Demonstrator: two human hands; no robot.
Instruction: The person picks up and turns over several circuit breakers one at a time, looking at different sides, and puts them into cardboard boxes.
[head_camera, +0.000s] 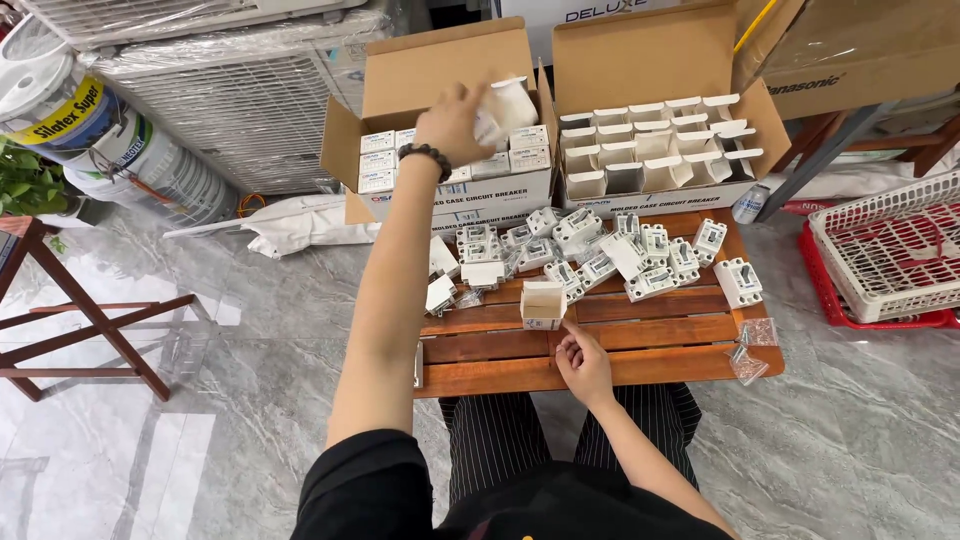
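Your left hand (455, 122) holds a small white carton (507, 108) over the open brown cardboard box (440, 70); your right hand (583, 365) rests on the slatted wooden table (640, 355).

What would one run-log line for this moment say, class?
left hand: holds small white box over left carton | right hand: beside open box on wooden table | loose breakers: mid-table

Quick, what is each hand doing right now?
Left hand: closed on a small white box, over the left carton.
Right hand: holds nothing, fingers loosely curled beside the open small box.
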